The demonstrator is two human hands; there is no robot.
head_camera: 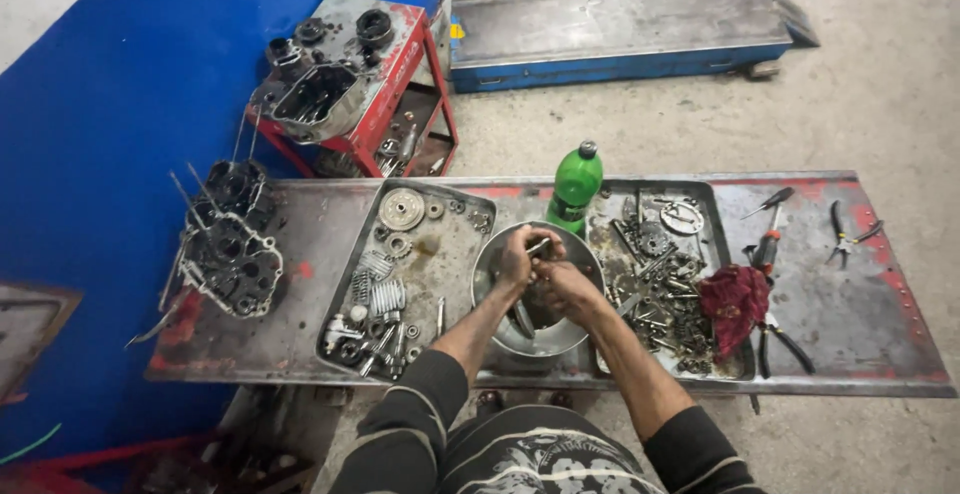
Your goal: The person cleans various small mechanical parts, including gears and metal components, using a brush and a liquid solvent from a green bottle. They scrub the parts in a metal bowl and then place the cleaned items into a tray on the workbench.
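Both my hands meet over a round metal bowl [497, 329] on a low steel bench. My left hand [519, 257] grips a small shiny metal part [539, 247] with its fingers closed. Just to the right, my right hand [562, 284] is curled against the same part, and the two hands touch. What lies under the right palm is hidden. The bowl holds dark liquid and a metal piece [523, 318] leaning inside.
A tray [440, 264] of gears, springs and bolts lies left of the bowl, another parts tray [715, 244] and a red rag [733, 299] right. A green bottle [576, 187] stands behind. Pliers [848, 238], screwdrivers [767, 219] and an engine case [228, 249] rest on the bench [860, 334].
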